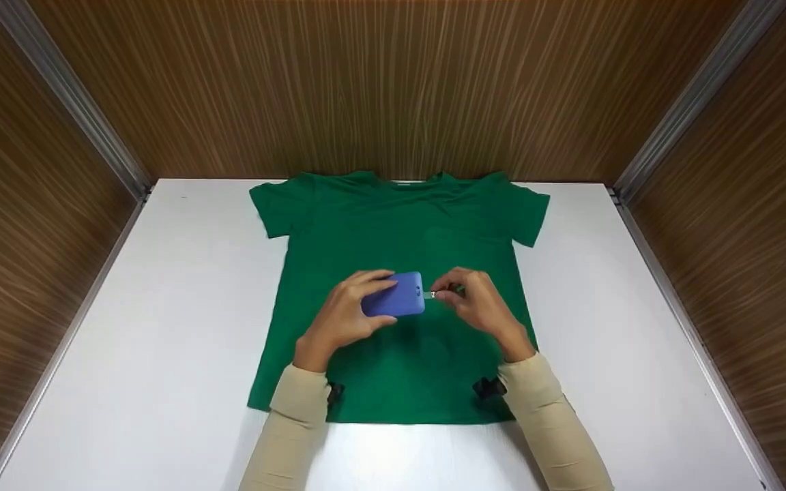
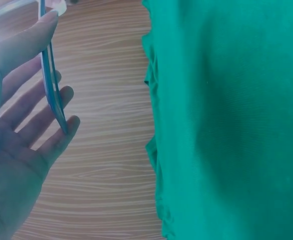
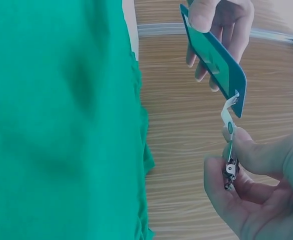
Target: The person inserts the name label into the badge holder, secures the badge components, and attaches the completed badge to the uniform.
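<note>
A blue badge holder (image 1: 395, 296) is held up over the green T-shirt (image 1: 403, 228), between my two hands. My left hand (image 1: 346, 308) grips it by its long edges, thumb on the near side and fingers on the far side. In the right wrist view, a short clear strap (image 3: 226, 116) runs from the slot at the holder's end to a metal clip (image 3: 230, 170). My right hand (image 1: 478, 300) pinches that clip between thumb and fingers. The left wrist view shows the holder (image 2: 50, 82) nearly edge-on, under the left thumb.
The T-shirt lies spread flat on a white table (image 1: 181, 307), its collar toward the back. A wood-grain panel (image 1: 393, 88) rises behind the table. More panels stand at left and right, with metal strips (image 1: 700, 102) along the corners.
</note>
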The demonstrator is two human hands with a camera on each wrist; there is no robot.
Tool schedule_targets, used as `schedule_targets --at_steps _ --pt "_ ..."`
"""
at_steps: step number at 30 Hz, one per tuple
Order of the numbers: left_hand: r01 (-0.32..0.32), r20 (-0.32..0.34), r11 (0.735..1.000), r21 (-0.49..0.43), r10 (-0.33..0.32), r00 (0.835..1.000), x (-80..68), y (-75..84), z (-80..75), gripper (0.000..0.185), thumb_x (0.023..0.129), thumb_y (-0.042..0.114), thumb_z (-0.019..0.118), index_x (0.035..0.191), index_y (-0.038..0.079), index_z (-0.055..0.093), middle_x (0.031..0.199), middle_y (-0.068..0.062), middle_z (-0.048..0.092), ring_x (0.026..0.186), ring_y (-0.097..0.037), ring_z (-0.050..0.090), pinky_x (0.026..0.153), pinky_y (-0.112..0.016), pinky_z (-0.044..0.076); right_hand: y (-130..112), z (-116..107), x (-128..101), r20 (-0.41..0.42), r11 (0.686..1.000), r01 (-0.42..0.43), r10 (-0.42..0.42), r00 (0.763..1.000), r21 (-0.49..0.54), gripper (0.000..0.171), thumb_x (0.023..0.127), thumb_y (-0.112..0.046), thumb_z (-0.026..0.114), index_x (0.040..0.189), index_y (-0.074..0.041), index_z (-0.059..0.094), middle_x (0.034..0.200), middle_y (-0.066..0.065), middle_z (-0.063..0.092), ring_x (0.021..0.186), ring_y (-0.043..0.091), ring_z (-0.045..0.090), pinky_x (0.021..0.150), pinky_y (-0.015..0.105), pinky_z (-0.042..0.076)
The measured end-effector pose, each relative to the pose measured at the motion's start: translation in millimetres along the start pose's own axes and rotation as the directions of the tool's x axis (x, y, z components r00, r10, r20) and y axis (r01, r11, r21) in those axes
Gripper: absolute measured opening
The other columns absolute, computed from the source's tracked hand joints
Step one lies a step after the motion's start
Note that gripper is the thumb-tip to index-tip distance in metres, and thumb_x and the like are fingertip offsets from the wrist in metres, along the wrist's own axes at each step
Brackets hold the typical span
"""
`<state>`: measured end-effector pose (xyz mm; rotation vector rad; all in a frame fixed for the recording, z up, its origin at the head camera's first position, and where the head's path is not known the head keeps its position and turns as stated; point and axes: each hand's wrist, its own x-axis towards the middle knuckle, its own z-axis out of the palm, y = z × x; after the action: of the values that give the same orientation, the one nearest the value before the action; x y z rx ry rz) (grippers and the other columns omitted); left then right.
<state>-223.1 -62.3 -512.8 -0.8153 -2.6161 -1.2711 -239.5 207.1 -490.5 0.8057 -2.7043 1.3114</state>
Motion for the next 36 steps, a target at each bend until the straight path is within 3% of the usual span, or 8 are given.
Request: schedule_targets --at_steps 7,15,27,36 --pt "-0.001 -0.001 1.000 -0.016 0.001 1.000 0.8 -0.2 1.0 0.059 0.083 0.015 0.088 0.139 0.013 0.066 0.147 -0.010 0.060 0.136 -0.034 0.055 0.114 -0.059 0.045 -3.0 1.0 0.1 -0.002 0.999 0.019 -0.019 1.000 0.034 0.012 0.099 -0.002 0.065 0.104 0.000 0.076 0.103 0.017 0.073 0.082 0.019 0.066 0.072 0.019 0.056" --pt "0.009 0.010 0.999 -0.034 -0.009 1.000 1.0 -0.1 1.4 0.059 0.084 0.014 0.087 0.139 0.012 0.065 0.147 -0.011 0.059 0.137 -0.036 0.054 0.114 -0.060 0.043 -5.3 0.6 -0.6 0.012 0.998 0.059 -0.059 0.998 0.020 0.016 0.102 -0.004 0.062 0.107 0.001 0.076 0.096 0.015 0.069 0.075 0.024 0.061 0.067 0.020 0.052" --pt "0.000 0.011 0.997 -0.082 0.001 1.000 1.9 2.3 5.0 0.064 0.083 0.011 0.087 0.142 0.011 0.063 0.145 -0.012 0.059 0.133 -0.036 0.056 0.113 -0.060 0.046 -10.6 1.0 -1.5 -0.027 0.994 0.105 -0.106 0.994 -0.041 0.014 0.102 -0.006 0.062 0.102 -0.004 0.076 0.090 0.011 0.067 0.072 0.012 0.056 0.066 0.023 0.048" --pt "-0.001 0.033 0.996 -0.091 0.004 0.999 2.9 0.6 7.7 0.072 0.083 0.011 0.087 0.148 0.011 0.055 0.146 -0.013 0.056 0.132 -0.035 0.055 0.113 -0.059 0.046 -15.4 0.5 -2.9 -0.014 0.995 0.097 -0.097 0.995 0.021 0.015 0.103 -0.006 0.060 0.104 -0.001 0.074 0.097 0.014 0.068 0.076 0.021 0.067 0.071 0.023 0.058"
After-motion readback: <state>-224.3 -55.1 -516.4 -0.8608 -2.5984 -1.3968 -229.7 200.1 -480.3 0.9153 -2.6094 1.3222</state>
